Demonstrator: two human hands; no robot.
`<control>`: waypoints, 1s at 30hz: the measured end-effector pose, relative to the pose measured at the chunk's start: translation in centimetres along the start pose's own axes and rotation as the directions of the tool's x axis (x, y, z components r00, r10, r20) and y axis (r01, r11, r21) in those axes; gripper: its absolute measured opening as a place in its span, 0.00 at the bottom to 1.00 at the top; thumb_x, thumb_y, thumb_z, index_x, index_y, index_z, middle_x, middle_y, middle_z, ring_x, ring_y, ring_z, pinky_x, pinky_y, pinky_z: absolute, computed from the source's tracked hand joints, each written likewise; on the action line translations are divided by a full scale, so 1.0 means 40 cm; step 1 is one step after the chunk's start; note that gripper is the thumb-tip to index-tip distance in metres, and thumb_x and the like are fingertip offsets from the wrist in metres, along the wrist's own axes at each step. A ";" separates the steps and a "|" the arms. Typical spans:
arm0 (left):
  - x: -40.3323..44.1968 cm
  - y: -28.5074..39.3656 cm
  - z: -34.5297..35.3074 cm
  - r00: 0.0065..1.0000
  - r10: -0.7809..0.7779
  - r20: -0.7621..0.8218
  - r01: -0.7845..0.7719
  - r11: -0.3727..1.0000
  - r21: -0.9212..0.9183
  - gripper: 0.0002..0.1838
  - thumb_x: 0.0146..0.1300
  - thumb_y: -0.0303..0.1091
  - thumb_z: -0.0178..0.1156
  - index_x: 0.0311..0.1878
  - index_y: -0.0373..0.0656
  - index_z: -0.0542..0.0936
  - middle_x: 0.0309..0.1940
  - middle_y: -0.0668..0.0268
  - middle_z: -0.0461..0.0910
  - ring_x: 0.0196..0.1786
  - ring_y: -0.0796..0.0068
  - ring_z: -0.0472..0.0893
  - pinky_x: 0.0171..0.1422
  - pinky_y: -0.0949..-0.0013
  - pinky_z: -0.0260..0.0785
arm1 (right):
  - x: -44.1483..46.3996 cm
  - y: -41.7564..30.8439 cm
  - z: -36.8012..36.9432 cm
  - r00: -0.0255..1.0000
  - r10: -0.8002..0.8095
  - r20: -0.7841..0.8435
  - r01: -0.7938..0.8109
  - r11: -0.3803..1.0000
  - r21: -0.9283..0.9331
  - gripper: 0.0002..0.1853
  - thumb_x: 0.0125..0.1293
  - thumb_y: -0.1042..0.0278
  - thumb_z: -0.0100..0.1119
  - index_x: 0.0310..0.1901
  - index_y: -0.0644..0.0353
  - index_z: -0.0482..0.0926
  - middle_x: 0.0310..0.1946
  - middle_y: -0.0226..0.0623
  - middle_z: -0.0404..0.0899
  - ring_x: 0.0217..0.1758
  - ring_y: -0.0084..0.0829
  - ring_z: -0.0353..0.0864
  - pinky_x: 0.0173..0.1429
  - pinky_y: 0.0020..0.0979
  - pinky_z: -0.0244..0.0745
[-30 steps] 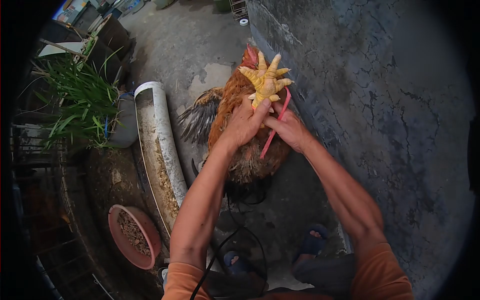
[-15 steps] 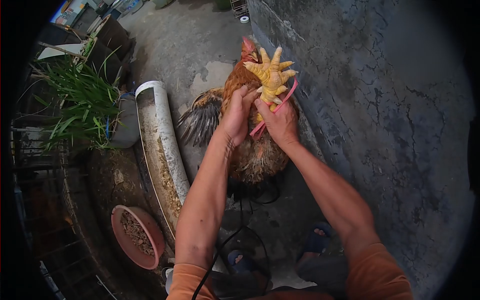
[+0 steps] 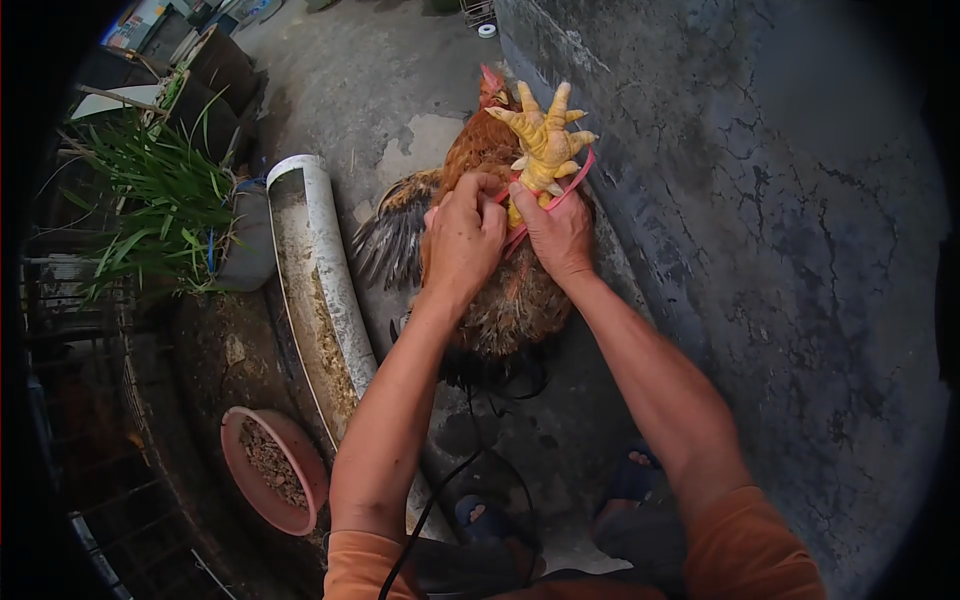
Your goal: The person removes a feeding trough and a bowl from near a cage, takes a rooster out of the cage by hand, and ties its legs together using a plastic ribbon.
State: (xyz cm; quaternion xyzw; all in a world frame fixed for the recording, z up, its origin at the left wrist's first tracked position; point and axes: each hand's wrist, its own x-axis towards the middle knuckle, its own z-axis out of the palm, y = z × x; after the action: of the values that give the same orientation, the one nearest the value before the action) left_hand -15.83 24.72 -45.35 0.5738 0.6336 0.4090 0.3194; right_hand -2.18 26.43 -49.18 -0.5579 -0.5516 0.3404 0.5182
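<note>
A brown chicken point(image 3: 520, 300) lies on the concrete, its head at the top and one dark wing spread to the left. Its yellow feet point(image 3: 547, 140) point up, close together. My right hand point(image 3: 558, 228) is closed around the legs just below the feet. A pink strap point(image 3: 578, 178) runs beside the legs and under my right thumb. Left of the legs, my left hand point(image 3: 465, 232) has its fingers bent and pinched near a short stretch of the strap; its fingertips are partly hidden, so what they grip is hard to make out.
A long white trough point(image 3: 340, 270) lies left of the chicken. Further left are a green plant point(image 3: 160, 200) in a pot and a pink bowl point(image 3: 275, 470) of feed. A cracked wall point(image 3: 760, 240) rises on the right. A black cable point(image 3: 455, 475) hangs near my feet.
My left hand has turned over and its fingers have bent inward beside the legs. The chicken's feet and my right hand have moved up slightly. The strap's loose end has shifted upward.
</note>
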 end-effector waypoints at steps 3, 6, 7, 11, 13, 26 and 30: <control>0.032 0.036 -0.044 0.984 0.153 0.085 -0.170 0.953 0.252 0.16 0.66 0.31 0.50 0.54 0.35 0.79 0.36 0.54 0.83 0.40 0.61 0.84 0.49 0.64 0.74 | 0.003 -0.016 0.006 1.000 0.002 -0.020 -0.002 1.000 0.012 0.26 0.60 0.48 0.66 0.51 0.61 0.81 0.45 0.50 0.84 0.49 0.51 0.82 0.54 0.44 0.75; 0.034 0.062 -0.075 0.948 -0.097 0.304 0.018 0.967 0.252 0.13 0.66 0.33 0.50 0.43 0.37 0.81 0.41 0.50 0.84 0.47 0.54 0.83 0.53 0.58 0.72 | 0.009 -0.016 0.001 1.000 0.010 -0.024 -0.009 1.000 0.018 0.25 0.59 0.48 0.66 0.49 0.61 0.81 0.43 0.48 0.84 0.47 0.50 0.83 0.52 0.44 0.75; 0.022 0.058 -0.061 0.948 -0.101 0.302 0.020 0.965 0.261 0.13 0.66 0.33 0.50 0.43 0.37 0.81 0.41 0.50 0.84 0.47 0.54 0.83 0.53 0.58 0.72 | 0.009 -0.018 0.005 1.000 0.020 0.004 -0.020 0.999 0.033 0.24 0.59 0.49 0.65 0.48 0.60 0.82 0.41 0.48 0.85 0.46 0.49 0.83 0.51 0.44 0.75; -0.031 0.000 0.016 0.943 -0.231 0.239 0.275 0.946 -0.172 0.12 0.68 0.35 0.50 0.38 0.35 0.77 0.31 0.54 0.79 0.34 0.65 0.77 0.45 0.63 0.70 | 0.010 -0.036 0.008 0.998 0.069 0.008 -0.069 0.995 0.077 0.23 0.60 0.49 0.65 0.46 0.61 0.82 0.39 0.47 0.85 0.44 0.48 0.84 0.49 0.42 0.76; -0.060 0.013 0.025 0.985 -0.122 0.122 0.128 0.991 -0.043 0.11 0.70 0.32 0.47 0.40 0.37 0.77 0.28 0.66 0.76 0.31 0.77 0.74 0.39 0.69 0.70 | 0.013 -0.027 0.004 0.988 0.115 0.102 -0.127 0.984 0.122 0.23 0.60 0.49 0.65 0.46 0.61 0.82 0.38 0.46 0.85 0.44 0.48 0.84 0.49 0.41 0.76; -0.050 0.051 0.025 0.977 -0.165 0.137 0.123 0.954 0.275 0.16 0.65 0.43 0.63 0.37 0.38 0.79 0.31 0.46 0.83 0.41 0.43 0.83 0.45 0.48 0.73 | 0.029 -0.005 0.009 0.974 0.213 0.077 -0.219 0.973 0.068 0.26 0.58 0.48 0.65 0.48 0.63 0.81 0.42 0.50 0.85 0.48 0.49 0.84 0.53 0.42 0.75; -0.047 0.042 0.027 0.973 -0.162 0.163 0.111 0.953 0.283 0.17 0.65 0.44 0.60 0.38 0.36 0.79 0.31 0.46 0.83 0.41 0.44 0.83 0.46 0.50 0.72 | 0.035 -0.014 0.014 0.978 0.197 0.066 -0.205 0.969 0.136 0.27 0.56 0.46 0.66 0.48 0.63 0.81 0.42 0.50 0.85 0.49 0.50 0.84 0.53 0.43 0.75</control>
State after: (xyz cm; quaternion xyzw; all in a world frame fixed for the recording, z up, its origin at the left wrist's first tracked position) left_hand -13.85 23.03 -44.48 0.6022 0.6897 0.2399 0.3226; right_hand -2.64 27.83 -48.52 -0.5634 -0.4799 0.4442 0.5051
